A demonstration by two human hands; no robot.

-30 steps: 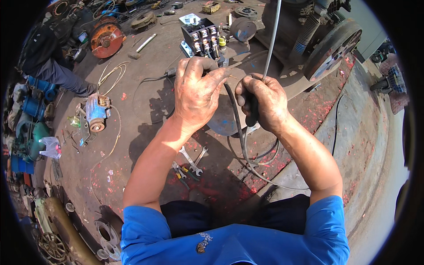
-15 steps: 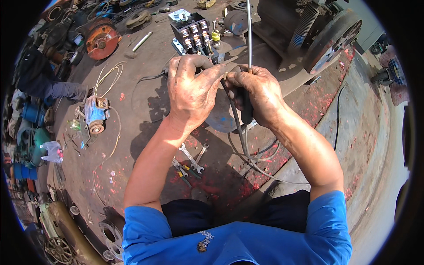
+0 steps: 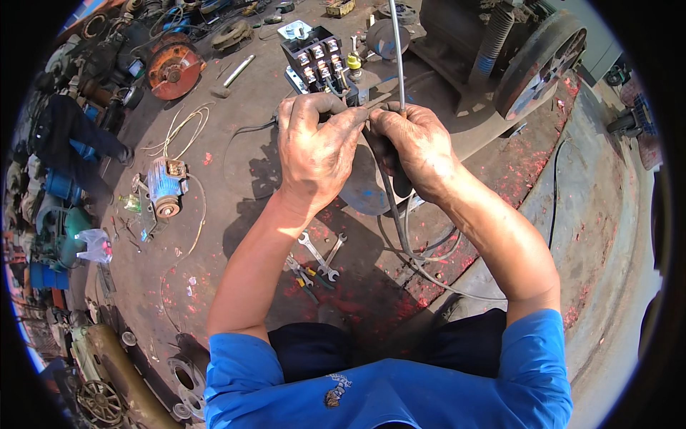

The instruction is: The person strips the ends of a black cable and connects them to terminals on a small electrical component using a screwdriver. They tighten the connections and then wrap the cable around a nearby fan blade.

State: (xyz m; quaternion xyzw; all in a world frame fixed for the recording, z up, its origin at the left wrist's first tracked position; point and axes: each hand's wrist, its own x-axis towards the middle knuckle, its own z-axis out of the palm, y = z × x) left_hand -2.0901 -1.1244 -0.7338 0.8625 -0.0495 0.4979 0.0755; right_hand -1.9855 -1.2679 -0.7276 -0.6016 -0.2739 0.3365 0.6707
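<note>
My left hand (image 3: 318, 154) is closed, thumb and fingertips pinching the upper end of a dark cable (image 3: 389, 196); the exact tip is hidden between the fingers. My right hand (image 3: 421, 146) meets it there, thumb against the same end. Wrapped in that right hand is also a screwdriver (image 3: 399, 57), its long metal shaft pointing up and away and its black handle below the palm. Just beyond my hands stands a black contactor (image 3: 318, 57) with several metal screw terminals. From my right hand the cable hangs down and loops over the ground.
Two wrenches (image 3: 318, 256) and pliers (image 3: 300, 272) lie before my knees. A blue motor (image 3: 166, 187) with a trailing wire sits left. Heavy machinery with a large wheel (image 3: 541, 68) stands far right. Another person's legs (image 3: 75, 139) are among the parts at far left.
The scene has shifted slightly right and down in view. My hands keep almost the same pose, fingertips still together. The other person's legs at far left have changed position.
</note>
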